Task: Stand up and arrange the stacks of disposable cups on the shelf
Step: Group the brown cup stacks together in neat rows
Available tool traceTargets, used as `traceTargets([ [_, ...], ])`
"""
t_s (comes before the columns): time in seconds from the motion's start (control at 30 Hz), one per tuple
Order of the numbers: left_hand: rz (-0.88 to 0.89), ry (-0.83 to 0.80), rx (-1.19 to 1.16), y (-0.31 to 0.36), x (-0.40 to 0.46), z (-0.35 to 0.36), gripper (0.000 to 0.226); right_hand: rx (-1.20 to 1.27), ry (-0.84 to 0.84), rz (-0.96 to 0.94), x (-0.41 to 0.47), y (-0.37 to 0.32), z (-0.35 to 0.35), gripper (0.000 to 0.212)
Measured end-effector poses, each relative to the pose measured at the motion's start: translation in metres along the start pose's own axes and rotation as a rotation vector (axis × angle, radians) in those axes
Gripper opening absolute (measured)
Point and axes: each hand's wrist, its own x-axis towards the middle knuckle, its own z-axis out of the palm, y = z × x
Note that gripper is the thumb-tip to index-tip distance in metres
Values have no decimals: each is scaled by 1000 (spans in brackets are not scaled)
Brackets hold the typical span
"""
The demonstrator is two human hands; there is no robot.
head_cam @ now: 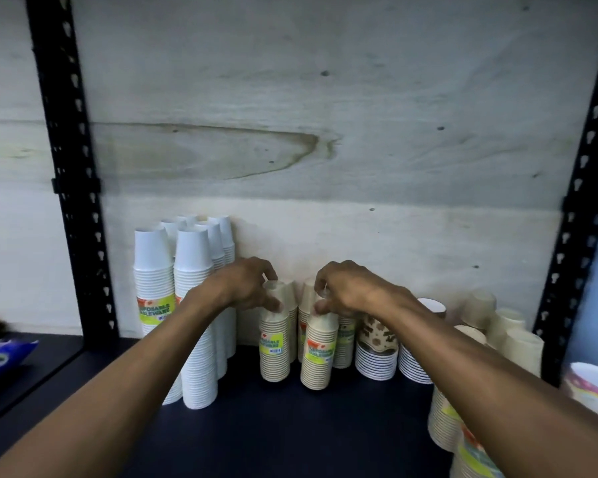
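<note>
both our forearms stretch out over the dark shelf board (273, 415), and we've got a hand on each of two short cream cup stacks. our left hand (247, 286) curls its fingers and thumb around the top of the left cream stack (274, 343), which stands upright just right of the tall white stacks (187, 305). our right hand (346, 288) pinches the top of the right cream stack (318, 353), also upright, sitting just beside its neighbour and slightly nearer to us. behind them more cream stacks (302, 305) stand against the pale wooden back panel (325, 132).

so where are we? the white stacks at the left look grouped and standing, and the centre is coming together. to the right, the patterned cup stack (377, 346) stands, but the cream stacks at far right (504, 326) look jumbled and one wrapped sleeve of cups (446, 422) at lower right seems to lean. we'd judge we're around halfway, with the right side left to tidy.
</note>
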Motion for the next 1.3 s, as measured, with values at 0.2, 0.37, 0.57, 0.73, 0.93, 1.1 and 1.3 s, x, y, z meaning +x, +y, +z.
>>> traceTargets([
  [0.2, 15, -2, -48, -4, 6, 13, 56, -5, 12, -6, 11, -3, 13, 47],
  [0.37, 9, 41, -139, -7, 6, 24, 58, 42, 78, 5, 13, 0, 26, 50],
  [0.57, -2, 98, -307, -12, -12, 52, 84, 252, 325, 91, -10, -1, 64, 76],
  [0.73, -110, 105, -441, -23, -34, 107, 103, 474, 426, 206, -30, 9, 119, 74],
  [0.93, -104, 19, -445, -31, -46, 144, 72, 616, 153, 257, -28, 19, 166, 70],
  [1.1, -80, 50, -470, -37, -46, 148, 68, 621, 159, 250, -21, 20, 175, 64],
  [1.3, -68, 79, -459, -38, -47, 151, 65, 609, 170, 244, -18, 19, 177, 67],
])
